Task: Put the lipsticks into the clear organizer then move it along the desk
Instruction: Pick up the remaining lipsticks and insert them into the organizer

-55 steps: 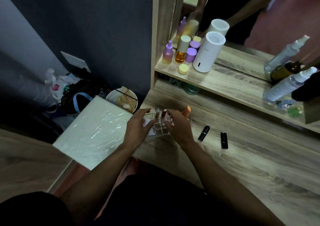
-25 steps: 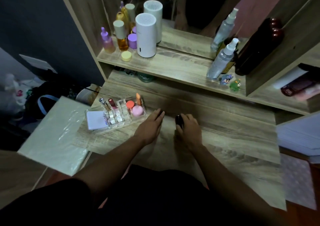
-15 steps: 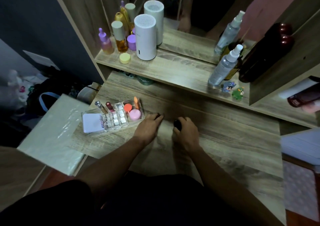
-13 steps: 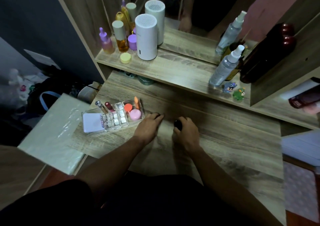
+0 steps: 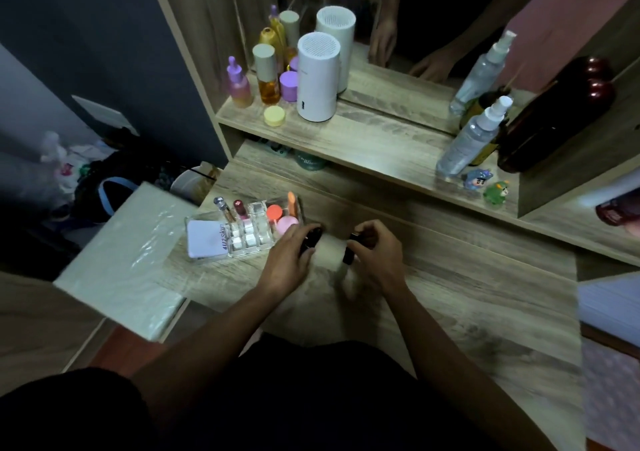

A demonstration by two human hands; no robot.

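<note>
Head view: a person stands at a wooden desk (image 5: 450,277) with both hands low over it.
Left hand (image 5: 287,260): curled around a black lipstick (image 5: 311,239), which it grips just beside the organizer's right end.
Right hand (image 5: 375,253): closed on a second black lipstick (image 5: 350,250), held almost upright between thumb and fingers.
Clear organizer (image 5: 242,230): it lies on the desk to the left of both hands, its long axis running left to right, a little tilted.
Nearer hand: the left one, nearly touching the organizer; the right one is further away and must cross over.
Already inside: two lipsticks upright in the back slots, a purple compact (image 5: 206,237) at the left end, pink and orange pieces at the right.
Free slots: I judge the small middle cells are empty, but the clear walls and dim light make it uncertain.
Hidden: the lower part of each black tube is covered by fingers.
Cut off: the desk's right side leaves the picture.
</note>
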